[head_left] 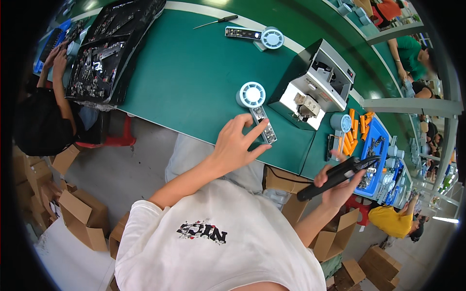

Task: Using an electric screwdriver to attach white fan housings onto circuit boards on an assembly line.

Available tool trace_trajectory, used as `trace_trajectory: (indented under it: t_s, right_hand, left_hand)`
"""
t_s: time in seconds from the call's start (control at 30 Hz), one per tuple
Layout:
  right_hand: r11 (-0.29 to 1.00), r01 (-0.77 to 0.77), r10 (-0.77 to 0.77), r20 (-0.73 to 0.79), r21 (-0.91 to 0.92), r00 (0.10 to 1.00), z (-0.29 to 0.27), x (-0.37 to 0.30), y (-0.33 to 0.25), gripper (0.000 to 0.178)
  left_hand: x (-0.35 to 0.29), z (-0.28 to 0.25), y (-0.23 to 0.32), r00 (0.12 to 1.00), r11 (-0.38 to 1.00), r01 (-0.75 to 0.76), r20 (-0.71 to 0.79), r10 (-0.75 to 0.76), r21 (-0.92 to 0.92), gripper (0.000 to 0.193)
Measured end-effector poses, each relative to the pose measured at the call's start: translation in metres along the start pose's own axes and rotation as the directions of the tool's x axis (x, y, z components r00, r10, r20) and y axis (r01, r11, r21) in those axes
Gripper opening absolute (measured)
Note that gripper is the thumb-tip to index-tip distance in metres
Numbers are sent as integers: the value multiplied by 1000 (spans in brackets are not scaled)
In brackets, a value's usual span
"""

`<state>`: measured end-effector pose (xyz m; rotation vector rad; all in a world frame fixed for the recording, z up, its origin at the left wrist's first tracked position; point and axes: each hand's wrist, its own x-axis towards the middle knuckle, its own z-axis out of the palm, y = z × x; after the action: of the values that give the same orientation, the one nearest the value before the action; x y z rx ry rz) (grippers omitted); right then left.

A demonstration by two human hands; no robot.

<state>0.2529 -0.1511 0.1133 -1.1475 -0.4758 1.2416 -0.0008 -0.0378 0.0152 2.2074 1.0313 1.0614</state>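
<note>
On the green table in front of me lies a partly assembled handheld fan with a light blue round head (pixel 252 94). Its grey handle (pixel 268 135) is uncovered and shows a circuit board inside. My left hand (pixel 235 143) reaches over from the left with fingers spread. Its index fingertip rests on the handle, and the thumb is at the handle's lower end. To the right, over the table's near edge, my right hand (pixel 340 186) is wrapped round a black electric screwdriver (pixel 330 179), tilted with its tip up to the right.
A silver-and-black machine (pixel 310 92) stands right of the fan. Beyond lie another open fan (pixel 272 38) and a thin screwdriver (pixel 216 21). Orange cylindrical cells (pixel 355 130) and a blue tray (pixel 371 174) are at right; a black bag-lined tray (pixel 124 36) at left. Co-workers sit on both sides.
</note>
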Motion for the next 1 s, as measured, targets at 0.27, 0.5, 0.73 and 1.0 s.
trace_trajectory:
  t_s: [0.27,0.5,0.73,1.0]
  right_hand:
    - [954,-236,182,-267,-185,946,-73,-13,52,84]
    - [963,-248,244,-48,-102,969,-94,0,44,86]
    - [960,-254,259,30,-116,965,-111,-4,42,86]
    - [965,-251,255,48,-75,966,-111,-7,38,85]
  left_hand:
    - [28,7,18,965,970,239,100,-242,40,54]
    - [47,-6,24,933,939,344,111,-343,5,38]
    - [79,-67,22,924,898,363,-24,-381,-247,37]
    - [176,-61,0,979,991,-17,-205,-11,-134,44]
